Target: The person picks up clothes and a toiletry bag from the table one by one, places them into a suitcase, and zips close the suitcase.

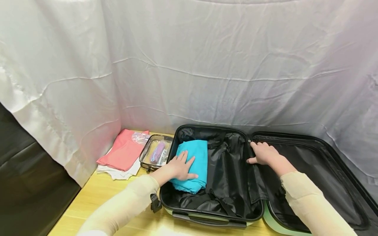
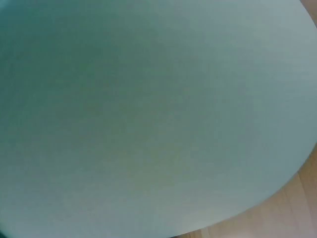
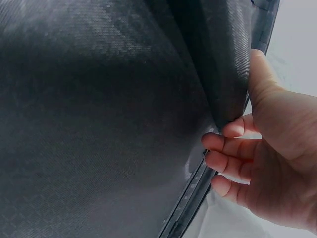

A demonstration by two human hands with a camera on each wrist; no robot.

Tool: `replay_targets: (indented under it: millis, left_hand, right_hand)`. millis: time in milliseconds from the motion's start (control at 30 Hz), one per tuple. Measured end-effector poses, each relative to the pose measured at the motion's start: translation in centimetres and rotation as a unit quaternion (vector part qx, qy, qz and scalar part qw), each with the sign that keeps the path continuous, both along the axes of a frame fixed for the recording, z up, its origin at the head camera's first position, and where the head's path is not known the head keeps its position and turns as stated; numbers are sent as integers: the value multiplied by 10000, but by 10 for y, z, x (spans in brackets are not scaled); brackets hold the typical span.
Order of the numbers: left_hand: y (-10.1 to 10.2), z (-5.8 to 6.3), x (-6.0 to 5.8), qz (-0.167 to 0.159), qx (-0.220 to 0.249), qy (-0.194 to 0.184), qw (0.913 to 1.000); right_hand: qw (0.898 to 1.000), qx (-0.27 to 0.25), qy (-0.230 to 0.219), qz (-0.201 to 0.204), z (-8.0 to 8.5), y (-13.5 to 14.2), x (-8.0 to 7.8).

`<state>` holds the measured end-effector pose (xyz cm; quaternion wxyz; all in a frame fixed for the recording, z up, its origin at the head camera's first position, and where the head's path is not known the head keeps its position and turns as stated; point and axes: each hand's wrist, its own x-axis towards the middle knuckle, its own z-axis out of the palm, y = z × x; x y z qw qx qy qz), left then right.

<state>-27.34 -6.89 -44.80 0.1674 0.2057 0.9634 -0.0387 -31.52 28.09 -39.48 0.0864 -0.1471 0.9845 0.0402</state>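
My left hand (image 1: pixel 183 167) rests with spread fingers on a folded turquoise cloth (image 1: pixel 198 154). That cloth lies in the left part of the open suitcase's deeper half (image 1: pixel 228 216), over black lining. At the hinge side, my right hand (image 1: pixel 263 153) holds the edge of a black lining flap (image 1: pixel 257 186) between the two halves. In the right wrist view the flap's fabric (image 3: pixel 230 64) passes by the thumb, and the curled fingertips (image 3: pixel 233 129) meet its lower corner. Pale green shell (image 2: pixel 163 114) fills most of the left wrist view.
A clear zip pouch (image 1: pixel 143 155) with a purple item (image 1: pixel 157 152) inside stands against the suitcase's left side. Farther left, a coral folded garment (image 1: pixel 122 150) lies over a white one (image 1: pixel 118 173). The other suitcase half (image 1: pixel 304 157) lies open at right. White curtain (image 1: pixel 206 65) hangs behind.
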Motion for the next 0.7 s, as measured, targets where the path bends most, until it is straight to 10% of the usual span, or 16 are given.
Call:
replay_targets:
  millis: [700]
  left_hand:
    - [-5,12,4,-337,709,-96,9969]
  right_hand:
    - [10000,14,-6,-70,2,-1,1]
